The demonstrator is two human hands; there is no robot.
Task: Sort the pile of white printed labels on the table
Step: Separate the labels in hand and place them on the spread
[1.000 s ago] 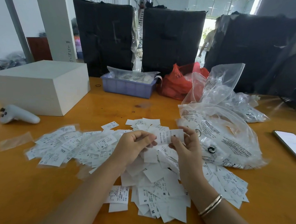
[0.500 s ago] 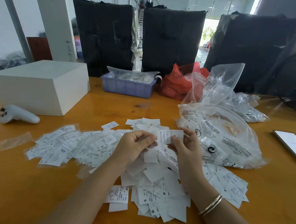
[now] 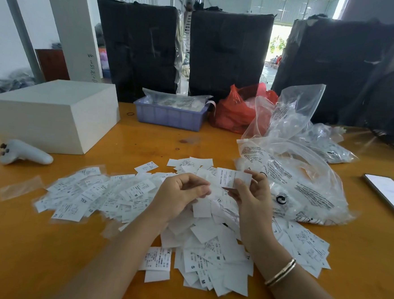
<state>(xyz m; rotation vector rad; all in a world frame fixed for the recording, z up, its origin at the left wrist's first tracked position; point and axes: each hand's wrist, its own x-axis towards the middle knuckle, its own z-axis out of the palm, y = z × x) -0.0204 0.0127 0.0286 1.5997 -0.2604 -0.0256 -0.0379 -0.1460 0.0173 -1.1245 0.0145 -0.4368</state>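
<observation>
The right hand (image 3: 250, 199) pinches one white label (image 3: 232, 178) between thumb and fingers, near the centre of the frame; the label stands above the pile and shows small print. The left hand (image 3: 179, 194) is just beside it, fingers curled with thumb and forefinger close together at the label's left edge; whether this grip really touches the label I cannot tell.

The pile of labels (image 3: 208, 239) lies under both hands, in the lower middle of the frame, on the orange surface (image 3: 21, 242). To its left a flatter spread of labels (image 3: 90, 193) reaches toward the left side. At the right, the pile touches a clear plastic bag (image 3: 294, 184).

A white box (image 3: 51, 113) and a white controller (image 3: 25, 153) are at the left, well apart from the labels. A blue tray (image 3: 170, 117) and a red bag (image 3: 236, 110) are behind, in the upper middle. A phone (image 3: 388, 193) lies at the right edge. Bare surface shows in the lower left and lower right corners, and between the labels and the tray.
</observation>
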